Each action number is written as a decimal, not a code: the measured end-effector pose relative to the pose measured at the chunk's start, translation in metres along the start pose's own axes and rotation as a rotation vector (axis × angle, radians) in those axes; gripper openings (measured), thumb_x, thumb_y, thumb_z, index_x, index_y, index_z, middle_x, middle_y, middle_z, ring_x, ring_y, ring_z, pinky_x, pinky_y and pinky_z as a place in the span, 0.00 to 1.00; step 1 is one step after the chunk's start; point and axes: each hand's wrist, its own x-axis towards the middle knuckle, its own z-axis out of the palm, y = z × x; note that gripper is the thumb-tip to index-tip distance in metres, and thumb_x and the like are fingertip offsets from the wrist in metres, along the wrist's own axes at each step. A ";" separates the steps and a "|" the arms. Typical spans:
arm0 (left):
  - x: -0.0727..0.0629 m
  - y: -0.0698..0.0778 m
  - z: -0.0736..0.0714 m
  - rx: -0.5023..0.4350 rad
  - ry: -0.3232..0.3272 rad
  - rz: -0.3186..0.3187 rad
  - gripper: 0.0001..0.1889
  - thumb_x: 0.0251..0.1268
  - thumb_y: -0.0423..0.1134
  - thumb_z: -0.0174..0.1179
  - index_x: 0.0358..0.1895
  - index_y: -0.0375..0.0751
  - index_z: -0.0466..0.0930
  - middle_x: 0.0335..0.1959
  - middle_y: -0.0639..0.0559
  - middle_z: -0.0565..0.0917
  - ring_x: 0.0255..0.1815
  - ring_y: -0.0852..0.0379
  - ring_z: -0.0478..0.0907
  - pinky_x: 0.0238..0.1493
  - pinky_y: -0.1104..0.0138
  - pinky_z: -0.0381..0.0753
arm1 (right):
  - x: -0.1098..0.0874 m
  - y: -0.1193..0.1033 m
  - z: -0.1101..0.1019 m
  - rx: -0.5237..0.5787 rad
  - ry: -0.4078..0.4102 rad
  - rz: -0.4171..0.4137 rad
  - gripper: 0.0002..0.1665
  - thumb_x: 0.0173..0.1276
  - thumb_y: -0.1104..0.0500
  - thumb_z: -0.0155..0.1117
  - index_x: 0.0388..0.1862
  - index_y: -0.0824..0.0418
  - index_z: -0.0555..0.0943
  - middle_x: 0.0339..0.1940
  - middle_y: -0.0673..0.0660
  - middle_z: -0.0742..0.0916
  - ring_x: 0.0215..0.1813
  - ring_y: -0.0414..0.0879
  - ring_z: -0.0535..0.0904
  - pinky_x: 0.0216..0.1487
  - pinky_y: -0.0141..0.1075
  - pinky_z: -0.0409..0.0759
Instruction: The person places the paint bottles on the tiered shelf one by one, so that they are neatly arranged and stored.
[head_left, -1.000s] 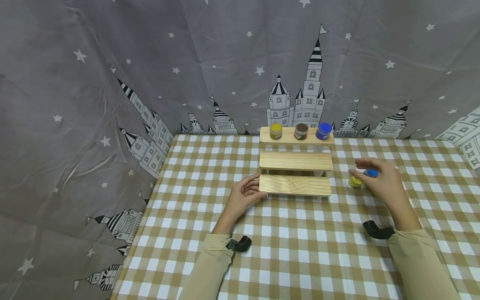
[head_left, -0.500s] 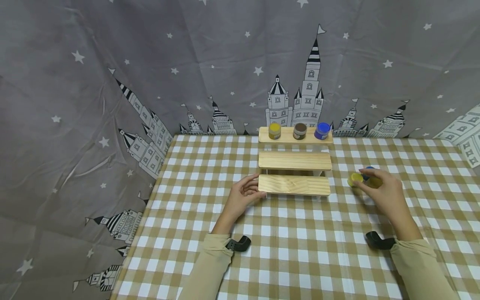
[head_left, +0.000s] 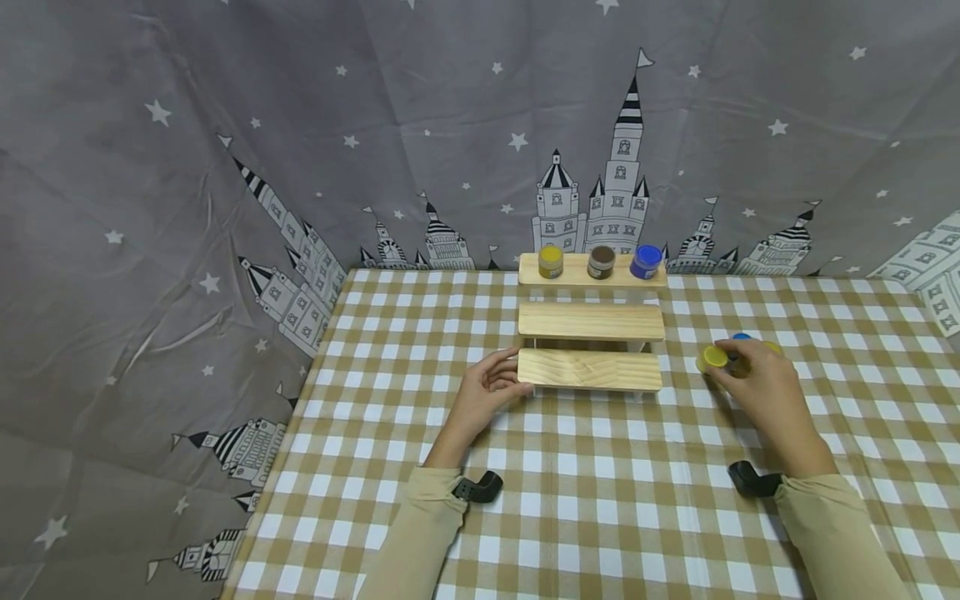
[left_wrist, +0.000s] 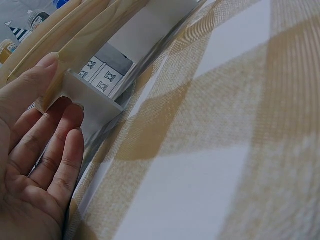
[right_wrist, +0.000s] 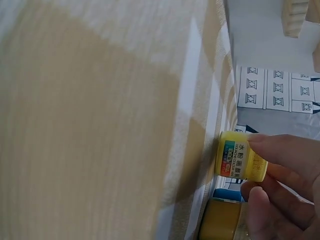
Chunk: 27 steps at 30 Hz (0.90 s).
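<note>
A three-step wooden display rack (head_left: 590, 321) with white side supports stands at mid-table in the head view. My left hand (head_left: 480, 392) grips the left end of its lowest step, the thumb at the front edge in the left wrist view. To the right of the rack, my right hand (head_left: 768, 400) pinches a small yellow paint jar (right_wrist: 232, 155) by its lid end. Close behind that hand, partly hidden, are a blue-lidded jar (head_left: 741, 337) and a darker yellow jar (right_wrist: 217, 220).
On the top step stand a yellow paint jar (head_left: 551, 262), a brown paint jar (head_left: 601, 262) and a blue paint jar (head_left: 646, 262). A checked tablecloth (head_left: 592, 517) covers the table. Behind hangs a grey curtain (head_left: 435, 100) printed with castles.
My right hand has come down onto the yellow jar, and its fingers have closed about the lid. The left hand has stayed at the rack.
</note>
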 end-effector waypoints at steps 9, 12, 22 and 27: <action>0.001 0.000 0.000 0.005 -0.002 -0.004 0.35 0.60 0.31 0.75 0.72 0.38 0.73 0.57 0.38 0.86 0.45 0.61 0.84 0.50 0.73 0.88 | 0.000 0.001 -0.001 -0.005 0.008 -0.019 0.26 0.67 0.62 0.74 0.60 0.72 0.80 0.57 0.74 0.83 0.57 0.68 0.78 0.59 0.66 0.78; 0.001 0.000 0.000 0.010 -0.002 -0.002 0.36 0.60 0.32 0.75 0.72 0.38 0.73 0.57 0.38 0.86 0.45 0.62 0.84 0.50 0.73 0.89 | -0.001 0.001 -0.001 0.018 0.024 -0.028 0.26 0.67 0.62 0.75 0.60 0.71 0.81 0.57 0.73 0.83 0.57 0.67 0.78 0.59 0.65 0.79; 0.001 0.000 0.000 0.006 0.007 -0.002 0.36 0.58 0.31 0.76 0.72 0.39 0.74 0.57 0.38 0.86 0.44 0.62 0.85 0.50 0.73 0.89 | -0.003 0.001 -0.005 0.130 0.069 -0.044 0.26 0.67 0.59 0.76 0.61 0.68 0.83 0.56 0.72 0.86 0.53 0.63 0.82 0.42 0.15 0.71; 0.001 0.000 0.001 0.006 0.002 0.002 0.36 0.59 0.30 0.75 0.72 0.38 0.74 0.57 0.38 0.86 0.44 0.62 0.84 0.50 0.73 0.88 | -0.003 -0.005 -0.010 0.203 0.104 -0.020 0.26 0.68 0.57 0.75 0.60 0.68 0.83 0.58 0.73 0.86 0.56 0.62 0.82 0.44 0.06 0.69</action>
